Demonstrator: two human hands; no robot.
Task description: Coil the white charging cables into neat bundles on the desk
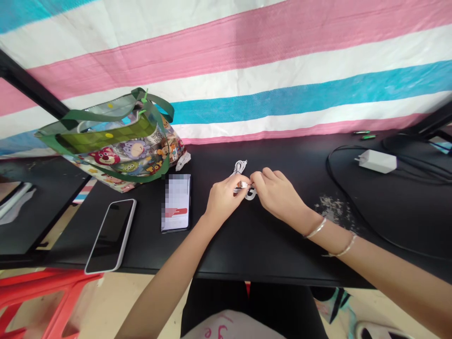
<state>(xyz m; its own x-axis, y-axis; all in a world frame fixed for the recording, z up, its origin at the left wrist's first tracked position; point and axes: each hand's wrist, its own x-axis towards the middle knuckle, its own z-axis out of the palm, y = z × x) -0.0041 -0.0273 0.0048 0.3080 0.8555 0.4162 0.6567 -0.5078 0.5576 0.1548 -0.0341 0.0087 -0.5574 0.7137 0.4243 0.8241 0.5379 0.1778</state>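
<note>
Just above the middle of the black desk, my two hands meet fingertip to fingertip over a coiled white cable. My left hand is closed on the cable's bundle, whose upper loops stick out past the fingers. A white cable end with an orange-brown spot shows between its thumb and forefinger. My right hand pinches close beside it, knuckles up, at a small white loop of the cable. The fingers hide exactly what the right pinch holds.
Left of my hands lie a phone with a lit screen and a dark-screened phone near the front edge. A green cartoon bag stands behind them. Rightward are a white charger and black cables. A red stool stands below left.
</note>
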